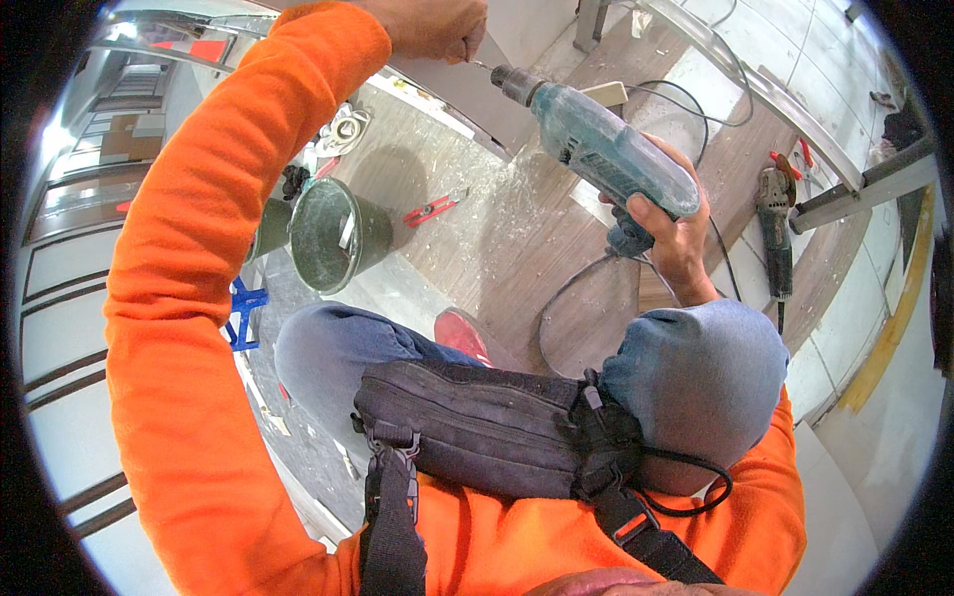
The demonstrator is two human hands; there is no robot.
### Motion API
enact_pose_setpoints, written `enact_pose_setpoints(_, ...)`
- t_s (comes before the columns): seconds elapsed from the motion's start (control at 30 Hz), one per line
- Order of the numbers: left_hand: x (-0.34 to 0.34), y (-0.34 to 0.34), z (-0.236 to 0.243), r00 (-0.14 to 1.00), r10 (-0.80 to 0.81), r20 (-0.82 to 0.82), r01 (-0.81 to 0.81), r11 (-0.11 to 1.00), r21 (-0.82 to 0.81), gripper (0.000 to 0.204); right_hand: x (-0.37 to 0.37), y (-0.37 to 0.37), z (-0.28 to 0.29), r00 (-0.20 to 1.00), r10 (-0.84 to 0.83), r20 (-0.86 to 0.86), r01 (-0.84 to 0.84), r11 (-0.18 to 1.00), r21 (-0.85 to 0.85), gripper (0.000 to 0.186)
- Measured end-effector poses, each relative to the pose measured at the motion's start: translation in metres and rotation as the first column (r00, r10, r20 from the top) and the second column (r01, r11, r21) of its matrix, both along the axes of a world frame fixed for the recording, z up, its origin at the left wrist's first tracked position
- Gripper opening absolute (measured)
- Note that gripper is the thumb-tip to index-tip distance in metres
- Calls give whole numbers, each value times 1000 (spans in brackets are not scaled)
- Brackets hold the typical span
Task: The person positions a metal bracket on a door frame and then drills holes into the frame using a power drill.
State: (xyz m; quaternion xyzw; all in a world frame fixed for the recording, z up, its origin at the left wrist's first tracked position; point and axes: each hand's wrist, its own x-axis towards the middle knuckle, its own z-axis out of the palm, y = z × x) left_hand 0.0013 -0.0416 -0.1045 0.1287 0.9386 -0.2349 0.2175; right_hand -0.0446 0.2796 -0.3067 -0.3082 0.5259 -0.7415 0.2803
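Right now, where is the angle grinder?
In the head view, the angle grinder lies on the wooden floor at the right, beyond the right hand holding the electric drill, beside red-handled pliers.

Dusty floor [517,228]: bucket [333,233], grinder [775,223].

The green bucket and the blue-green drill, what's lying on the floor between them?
In the head view, small red-handled pliers lie on the dusty wooden floor between the green bucket and the blue-green power drill.

Bucket [333,233] left of drill [606,149], grinder [775,233] at far right
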Motion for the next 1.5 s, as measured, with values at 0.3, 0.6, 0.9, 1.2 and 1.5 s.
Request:
enact_pose_setpoints(0.3, -1, 10, 2, 1000, 18, 4, -18, 1000, -13, 15, 1, -2, 5, 998, 11, 60, -9, 1000, -28, 73)
enact_pose_setpoints(0.6, -1, 10, 5, 999, 35, -13, -34, 999, 40, 14, -3, -3, 1, 1000, -2, -31, 3, 1000, 13, 75)
enact_pose_setpoints(0.9, 0, 8, 0, 1000, -5, -2, 5, 1000, 25, 13, 5, -6, 11, 998, -12, 62, 14, 1000, -23, 74)
enact_pose_setpoints(1.2, 1, 11, 4, 1000, -1, -14, 2, 1000, 31, 14, 3, -7, 12, 998, -5, 65, 7, 999, -41, 72)
enact_pose_setpoints(1.5, 0, 3, -3, 997, -75, 0, 75, 996, -50, 12, 3, -11, 14, 999, 5, 46, -3, 999, -40, 68)
